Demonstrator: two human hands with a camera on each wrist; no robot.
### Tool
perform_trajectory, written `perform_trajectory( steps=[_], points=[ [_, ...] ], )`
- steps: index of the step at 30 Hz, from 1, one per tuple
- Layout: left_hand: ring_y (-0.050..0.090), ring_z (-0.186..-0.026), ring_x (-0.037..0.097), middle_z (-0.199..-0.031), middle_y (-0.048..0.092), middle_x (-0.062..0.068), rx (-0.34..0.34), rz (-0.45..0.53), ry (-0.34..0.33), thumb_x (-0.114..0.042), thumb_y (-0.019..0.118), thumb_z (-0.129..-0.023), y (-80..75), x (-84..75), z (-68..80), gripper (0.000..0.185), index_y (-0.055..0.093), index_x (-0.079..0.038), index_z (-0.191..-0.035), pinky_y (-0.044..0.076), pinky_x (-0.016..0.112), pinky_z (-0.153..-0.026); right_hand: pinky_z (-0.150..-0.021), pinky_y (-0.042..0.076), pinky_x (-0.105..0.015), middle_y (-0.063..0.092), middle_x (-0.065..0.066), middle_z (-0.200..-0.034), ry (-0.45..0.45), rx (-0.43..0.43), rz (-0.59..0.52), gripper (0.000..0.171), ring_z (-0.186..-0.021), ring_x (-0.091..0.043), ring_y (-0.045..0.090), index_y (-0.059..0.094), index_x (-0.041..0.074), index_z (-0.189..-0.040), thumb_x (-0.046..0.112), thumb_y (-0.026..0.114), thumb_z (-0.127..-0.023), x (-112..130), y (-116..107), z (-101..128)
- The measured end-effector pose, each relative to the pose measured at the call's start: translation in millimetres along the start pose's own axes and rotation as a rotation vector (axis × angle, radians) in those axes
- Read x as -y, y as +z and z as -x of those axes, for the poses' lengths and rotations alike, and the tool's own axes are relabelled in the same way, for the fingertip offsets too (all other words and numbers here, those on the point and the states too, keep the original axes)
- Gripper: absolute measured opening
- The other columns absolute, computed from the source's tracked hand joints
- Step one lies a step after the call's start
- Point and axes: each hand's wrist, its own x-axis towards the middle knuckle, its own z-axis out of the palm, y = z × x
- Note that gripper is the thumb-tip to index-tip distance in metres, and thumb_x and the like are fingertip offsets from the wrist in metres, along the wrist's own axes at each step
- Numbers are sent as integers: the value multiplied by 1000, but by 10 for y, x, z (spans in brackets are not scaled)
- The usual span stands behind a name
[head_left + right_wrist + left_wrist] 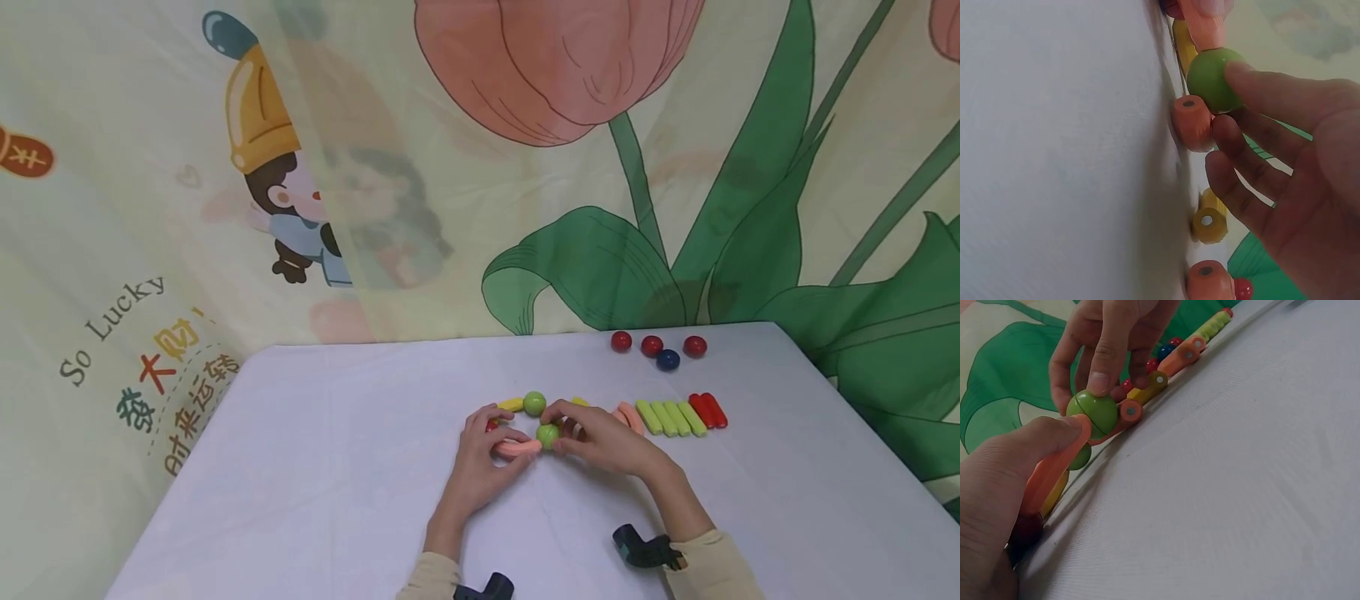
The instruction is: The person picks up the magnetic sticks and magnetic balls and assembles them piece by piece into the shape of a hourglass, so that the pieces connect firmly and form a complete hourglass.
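My left hand (pixel 480 458) grips a salmon-orange toy rod (pixel 517 449), its thumb along the rod. At the rod's right end is a green ball (pixel 547 436), which my right hand (pixel 611 437) pinches between thumb and fingers. The left wrist view shows the rod's tip touching the ball (pixel 1100 412). A red ball (pixel 492 424) is partly hidden by the left fingers. Just behind the hands lie a yellow rod (pixel 512 405) and a second green ball (pixel 535 404). Beneath the right hand, another orange rod (pixel 1193 123) with a metal disc in its end rests on the table.
To the right lie orange rods (pixel 628 417), a row of several light green rods (pixel 670 418) and two red rods (pixel 708 410). A yellow rod (pixel 581 401) is partly behind the right hand. Red balls (pixel 652 347) and a dark blue ball (pixel 667 360) sit near the far edge.
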Motion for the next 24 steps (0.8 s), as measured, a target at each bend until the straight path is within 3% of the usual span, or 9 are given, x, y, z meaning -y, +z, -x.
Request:
perform_trajectory(
  steps=[11,19,24],
  points=[
    [35,-131,19,-126,51,-5,1,41,-42,-41,71,-82,-9,-15,4,16,70,-29,-92,31,52,-107,-69,44,-21,57,5,-95,94,-66,65,22,-83,-12,49,62,21,-113,13,58,-92,11,15,7],
    [36,-130,20,-125,52,-3,-16,60,-21,-44,70,-81,-9,-10,-3,19,71,-28,-92,31,52,-106,-63,43,-22,55,4,-81,147,33,83,28,-75,-12,50,58,15,-120,11,57,-92,47,-10,36],
    [37,-129,20,-125,52,-3,-23,61,-22,-45,70,-81,-3,-1,-5,19,70,-28,-91,31,53,-105,-65,42,-23,54,4,-82,141,68,108,32,-76,-12,51,55,14,-124,14,58,-92,56,-5,41]
  ],
)
